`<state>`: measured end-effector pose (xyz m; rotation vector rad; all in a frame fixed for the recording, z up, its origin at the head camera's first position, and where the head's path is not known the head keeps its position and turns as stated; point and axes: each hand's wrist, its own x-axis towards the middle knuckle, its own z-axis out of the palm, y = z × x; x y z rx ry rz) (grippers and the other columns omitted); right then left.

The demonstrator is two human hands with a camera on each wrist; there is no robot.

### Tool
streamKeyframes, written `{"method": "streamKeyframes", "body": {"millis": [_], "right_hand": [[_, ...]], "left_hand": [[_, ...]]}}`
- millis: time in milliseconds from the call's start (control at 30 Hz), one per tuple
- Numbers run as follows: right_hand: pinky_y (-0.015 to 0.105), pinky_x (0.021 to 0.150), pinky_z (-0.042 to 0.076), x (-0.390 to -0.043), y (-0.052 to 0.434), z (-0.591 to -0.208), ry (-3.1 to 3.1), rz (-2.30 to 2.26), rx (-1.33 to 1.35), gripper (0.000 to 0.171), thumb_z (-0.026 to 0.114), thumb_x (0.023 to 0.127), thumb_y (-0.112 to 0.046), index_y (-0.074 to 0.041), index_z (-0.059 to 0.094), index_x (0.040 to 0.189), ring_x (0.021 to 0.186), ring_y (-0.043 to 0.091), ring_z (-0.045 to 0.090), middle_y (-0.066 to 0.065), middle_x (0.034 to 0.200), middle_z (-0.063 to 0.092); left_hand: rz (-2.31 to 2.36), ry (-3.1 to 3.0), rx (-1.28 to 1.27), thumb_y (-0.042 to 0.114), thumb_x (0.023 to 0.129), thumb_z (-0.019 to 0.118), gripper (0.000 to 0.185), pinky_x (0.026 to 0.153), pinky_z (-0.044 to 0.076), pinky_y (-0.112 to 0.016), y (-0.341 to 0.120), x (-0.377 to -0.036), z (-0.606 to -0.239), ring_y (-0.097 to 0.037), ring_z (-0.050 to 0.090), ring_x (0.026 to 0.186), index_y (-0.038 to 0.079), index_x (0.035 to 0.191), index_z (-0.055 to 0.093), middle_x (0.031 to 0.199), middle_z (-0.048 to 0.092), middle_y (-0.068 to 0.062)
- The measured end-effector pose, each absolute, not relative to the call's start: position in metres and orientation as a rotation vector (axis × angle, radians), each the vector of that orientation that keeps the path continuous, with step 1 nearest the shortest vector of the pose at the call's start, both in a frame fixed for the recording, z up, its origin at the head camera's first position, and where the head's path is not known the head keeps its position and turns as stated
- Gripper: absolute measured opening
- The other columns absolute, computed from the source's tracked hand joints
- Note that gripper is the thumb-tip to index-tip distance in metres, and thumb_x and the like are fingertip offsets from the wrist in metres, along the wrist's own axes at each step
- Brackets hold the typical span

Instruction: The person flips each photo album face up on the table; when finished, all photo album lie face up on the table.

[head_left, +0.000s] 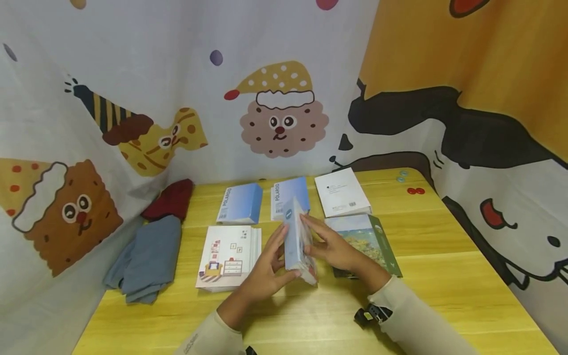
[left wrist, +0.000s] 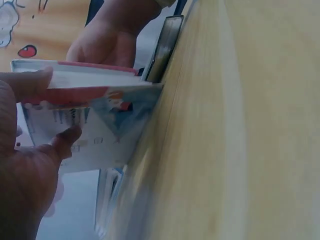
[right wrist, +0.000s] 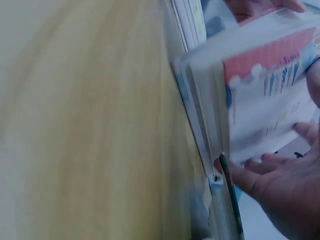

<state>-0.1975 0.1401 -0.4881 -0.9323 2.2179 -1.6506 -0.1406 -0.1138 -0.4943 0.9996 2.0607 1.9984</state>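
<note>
A photo album [head_left: 292,239] with a pale blue spine stands upright between both hands, above the table's middle. My left hand [head_left: 266,268] grips its left side, fingers behind and thumb near the lower front corner. From the right, my right hand [head_left: 339,249] holds the opposite cover and page side. In the left wrist view the album's cover [left wrist: 100,130] shows a red band and a blue drawing. The right wrist view shows the page edges and the red-banded side [right wrist: 270,90], with the right hand's fingers [right wrist: 250,177] at the lower edge.
Two blue POLAROID albums [head_left: 241,204] and a white one [head_left: 341,190] lie at the back. An illustrated white stack [head_left: 226,256] is left, a green-edged book [head_left: 361,241] right. Folded grey cloth [head_left: 151,261] and dark red cloth [head_left: 170,199] lie far left; red rings [head_left: 415,191] lie back right.
</note>
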Motion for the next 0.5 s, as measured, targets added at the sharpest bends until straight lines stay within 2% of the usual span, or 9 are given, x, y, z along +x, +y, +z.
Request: {"method": "streamKeyframes", "body": {"millis": [133,267,367,500], "right_hand": [[0.072,0.117,0.046,-0.193,0.135,-0.490,2.418,-1.504,-0.882,0.085,0.075,0.105,-0.030,-0.014,0.029,0.174,0.163,0.058,0.023,0.026,0.182,0.016],[0.074,0.123,0.039,-0.190,0.133,-0.492,2.495,-1.407,-0.831,0.084,0.080,0.102,-0.030,-0.006,0.037,0.170,0.164,0.056,0.026,0.028,0.180,0.023],[0.076,0.126,0.033,-0.190,0.134,-0.495,2.520,-1.371,-0.790,0.085,0.084,0.098,-0.033,-0.004,0.043,0.167,0.164,0.054,0.027,0.026,0.179,0.026],[0.072,0.125,0.038,-0.191,0.135,-0.499,2.496,-1.393,-0.768,0.089,0.087,0.095,-0.032,0.000,0.043,0.166,0.162,0.057,0.030,0.030,0.178,0.024]], "left_hand": [[2.004,2.074,0.939,-0.007,0.092,0.082,0.114,0.113,0.057,-0.032,-0.120,-0.139,-0.498,-0.056,0.029,0.161,0.010,0.177,0.007,0.185,-0.008,-0.016],[1.989,2.149,0.831,0.001,0.094,0.084,0.111,0.112,0.057,-0.032,-0.127,-0.138,-0.500,-0.055,0.025,0.163,0.013,0.177,0.012,0.184,-0.003,-0.019],[1.965,2.202,0.768,0.004,0.092,0.086,0.112,0.113,0.056,-0.034,-0.132,-0.137,-0.499,-0.051,0.029,0.163,0.017,0.177,0.016,0.184,0.007,-0.017],[1.893,2.268,0.719,0.004,0.090,0.088,0.113,0.119,0.052,-0.042,-0.139,-0.137,-0.498,-0.046,0.038,0.161,0.016,0.177,0.017,0.182,0.022,-0.019]]}}
